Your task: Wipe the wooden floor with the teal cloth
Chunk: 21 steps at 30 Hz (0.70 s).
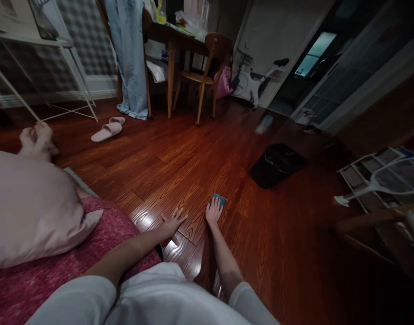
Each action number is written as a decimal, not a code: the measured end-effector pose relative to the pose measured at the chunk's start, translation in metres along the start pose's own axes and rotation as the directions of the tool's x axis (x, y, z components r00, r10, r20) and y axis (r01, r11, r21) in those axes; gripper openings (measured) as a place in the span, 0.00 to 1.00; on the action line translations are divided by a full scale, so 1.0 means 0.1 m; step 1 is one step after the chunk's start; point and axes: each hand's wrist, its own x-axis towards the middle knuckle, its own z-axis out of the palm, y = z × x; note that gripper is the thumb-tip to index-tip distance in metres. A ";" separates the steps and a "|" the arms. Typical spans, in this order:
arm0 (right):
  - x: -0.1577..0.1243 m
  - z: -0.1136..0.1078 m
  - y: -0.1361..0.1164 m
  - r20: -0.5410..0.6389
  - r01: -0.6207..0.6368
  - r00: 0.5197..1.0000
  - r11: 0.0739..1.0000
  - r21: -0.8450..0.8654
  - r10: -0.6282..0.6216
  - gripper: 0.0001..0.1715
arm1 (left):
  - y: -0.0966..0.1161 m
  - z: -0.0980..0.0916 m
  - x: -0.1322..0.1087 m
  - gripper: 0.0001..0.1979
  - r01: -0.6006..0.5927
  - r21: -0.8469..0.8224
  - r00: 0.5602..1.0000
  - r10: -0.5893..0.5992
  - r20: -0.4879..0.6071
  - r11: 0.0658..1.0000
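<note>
My left hand (pixel 173 222) lies flat on the glossy wooden floor (pixel 193 162) with its fingers spread, holding nothing. A little to its right, my right hand (pixel 213 212) presses down on a small blue-green cloth or sponge (pixel 220 199), whose far edge pokes out beyond the fingertips. Both arms reach forward from white sleeves at the bottom of the view.
A pink bedspread (pixel 40 271) and pale pillow (pixel 27 207) lie at the left. A black bin (pixel 276 164) stands on the floor at the right, pink slippers (pixel 107 131) at the back left. Wooden table and chair (pixel 203 74) stand further back. A white racket (pixel 383 180) rests at right.
</note>
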 end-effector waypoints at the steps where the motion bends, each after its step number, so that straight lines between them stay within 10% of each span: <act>1: -0.02 0.02 -0.01 0.003 0.004 1.000 1.000 0.000 -0.004 0.35 | 0.00 0.00 -0.01 0.79 -0.001 -0.008 1.000 0.001 -0.001 1.000; 8: -0.43 0.10 0.46 0.029 0.311 0.949 0.946 0.088 -0.315 0.33 | 0.01 0.00 -0.02 0.77 -0.017 -0.034 1.000 0.016 -0.024 0.999; 14: -0.60 -0.13 1.39 -0.053 0.117 0.992 0.993 -0.031 -0.119 0.35 | 0.03 -0.06 -0.05 0.81 0.025 -0.010 1.000 -0.025 0.019 1.000; 21: -0.65 -0.19 1.43 -0.028 0.128 0.991 0.989 -0.074 -0.130 0.34 | 0.34 -0.19 0.00 0.58 -0.011 -0.013 0.998 0.010 -0.063 1.000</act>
